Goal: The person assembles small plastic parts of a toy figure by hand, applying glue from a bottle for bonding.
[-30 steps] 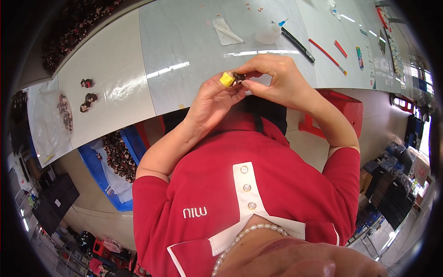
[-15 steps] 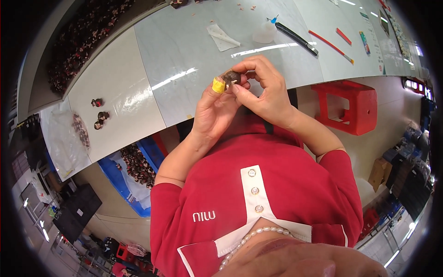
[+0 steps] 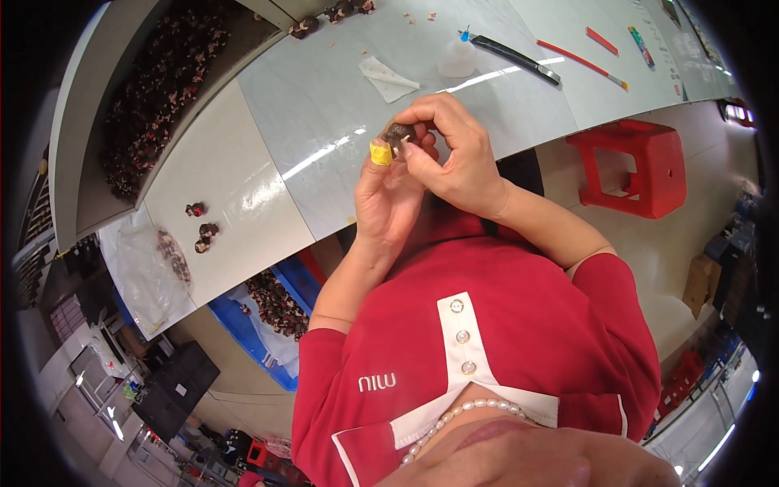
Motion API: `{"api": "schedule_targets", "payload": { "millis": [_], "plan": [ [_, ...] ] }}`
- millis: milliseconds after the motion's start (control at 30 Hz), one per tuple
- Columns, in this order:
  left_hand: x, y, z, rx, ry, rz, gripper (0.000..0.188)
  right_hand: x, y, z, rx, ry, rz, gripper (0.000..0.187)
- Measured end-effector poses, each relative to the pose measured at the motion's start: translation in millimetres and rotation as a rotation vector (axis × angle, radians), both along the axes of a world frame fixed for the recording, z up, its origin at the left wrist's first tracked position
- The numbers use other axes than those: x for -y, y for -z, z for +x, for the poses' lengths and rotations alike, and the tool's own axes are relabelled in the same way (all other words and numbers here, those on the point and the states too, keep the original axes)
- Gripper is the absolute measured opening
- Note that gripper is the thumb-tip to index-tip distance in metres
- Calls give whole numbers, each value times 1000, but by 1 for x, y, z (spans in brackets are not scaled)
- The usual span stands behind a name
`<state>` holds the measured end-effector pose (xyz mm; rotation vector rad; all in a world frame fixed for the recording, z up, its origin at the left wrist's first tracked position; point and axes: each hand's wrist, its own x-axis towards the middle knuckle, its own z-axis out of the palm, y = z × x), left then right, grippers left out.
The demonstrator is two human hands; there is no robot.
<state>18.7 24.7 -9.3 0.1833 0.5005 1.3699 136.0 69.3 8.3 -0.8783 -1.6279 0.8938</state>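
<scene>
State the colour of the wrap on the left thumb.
Yellow; the wrap shows best in the head view.

Two hands (image 3: 388, 199) (image 3: 462, 162), one held piece (image 3: 399, 134), one bottle (image 3: 458, 62), one red brush (image 3: 581, 61).

Seemingly white lettering (image 3: 377, 382) on red shirt (image 3: 540, 325)

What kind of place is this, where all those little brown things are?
Probably a workshop or factory: little brown things are heaped in a blue bin and a grey container, and a blue-tipped bottle is on the worktable.
</scene>
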Motion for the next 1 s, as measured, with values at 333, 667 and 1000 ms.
{"api": "schedule_targets", "payload": {
  "millis": [333,667,1000],
  "plan": [
    [1,-5,-2,0,21,-7,52,3,-5,4,-6,-63,-48,28],
    [3,-3,0,-372,-75,307,44,11,3,18,-341,-229,-260,34],
    [6,8,-6,-1018,-204,438,45,17,7,36,-375,-356,-613,35]
  ]
}}
